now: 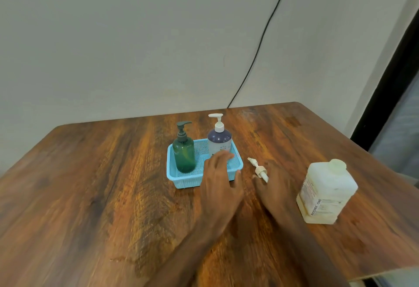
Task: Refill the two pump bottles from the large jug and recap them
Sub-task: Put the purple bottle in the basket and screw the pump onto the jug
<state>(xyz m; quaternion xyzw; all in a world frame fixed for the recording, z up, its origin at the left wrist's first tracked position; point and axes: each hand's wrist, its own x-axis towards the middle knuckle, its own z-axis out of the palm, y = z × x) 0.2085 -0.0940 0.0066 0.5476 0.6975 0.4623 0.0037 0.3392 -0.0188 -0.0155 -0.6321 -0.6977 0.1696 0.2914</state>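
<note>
A green pump bottle (184, 154) with a dark pump and a purple-and-white pump bottle (219, 142) with a white pump stand upright in a blue basket (172, 174). The large whitish jug (326, 192) stands capped to the right on the table. A loose white pump (258, 169) lies on the table between basket and jug. My left hand (221, 182) hovers over the basket's front right corner, its blurred fingers relaxed just in front of the purple-and-white bottle. My right hand (277, 188) lies low with fingers spread, touching the loose pump's tube end.
The wooden table (102, 184) ends at the right edge just beyond the jug. A black cable (260, 44) runs down the wall behind. A dark door frame (390, 87) stands at the right.
</note>
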